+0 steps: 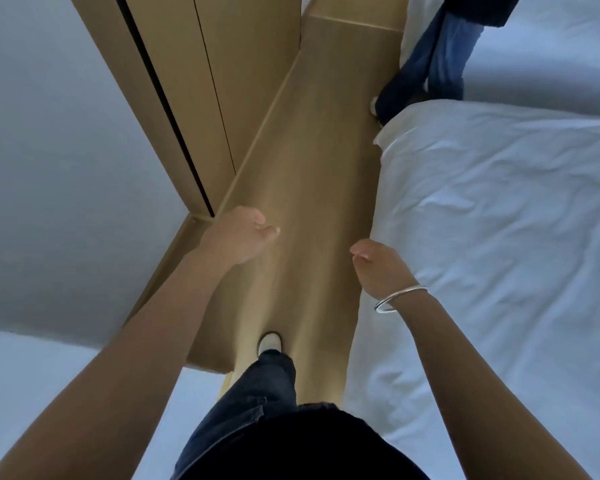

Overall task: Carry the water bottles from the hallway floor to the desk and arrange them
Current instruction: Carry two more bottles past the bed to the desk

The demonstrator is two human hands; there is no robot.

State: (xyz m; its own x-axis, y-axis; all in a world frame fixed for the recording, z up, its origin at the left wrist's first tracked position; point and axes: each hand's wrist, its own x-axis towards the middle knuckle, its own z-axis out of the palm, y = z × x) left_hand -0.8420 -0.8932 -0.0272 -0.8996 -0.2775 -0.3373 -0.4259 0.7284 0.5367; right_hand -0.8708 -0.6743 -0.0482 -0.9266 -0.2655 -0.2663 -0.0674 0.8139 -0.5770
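White bed (pixel 499 237) to the right of the right hand, edge running alongside the walkway. Grey wall (pixel 66 168) and wooden wardrobe panels (pixel 201 98) to the left of the left hand. Strip of wooden floor (pixel 312 168) stretching ahead of both hands, between bed and wardrobe. Second bed (pixel 551 46) further ahead on the right, with another person's legs in blue jeans (pixel 426 74) standing in the gap between the two beds, well beyond the right hand.

Below the hands: own dark trouser leg (pixel 257 393) and pale shoe (pixel 270 342), mid-stride on the floor.

Left hand (pixel 238 237): raised in front, fingers loosely curled, holding nothing. Right hand (pixel 378 265): likewise raised, loosely curled, holding nothing; silver bangle (pixel 399 299) on the wrist. Both hands level with each other, well apart, palms turned inward.

Water bottles: not in view anywhere. No hallway floor with bottles and no desk visible either. Direction from the hands to the bottles cannot be told; neither hand can be judged nearer, and the bottles' long axis is unknown.

Assessment: walking phase, apparently with nothing carried, so likely heading for a pick-up rather than a delivery. Next move calls for walking on until the bottles are in sight, then choosing the nearer hand. Risk noted: narrow passage, and a bystander's feet close to the route ahead.
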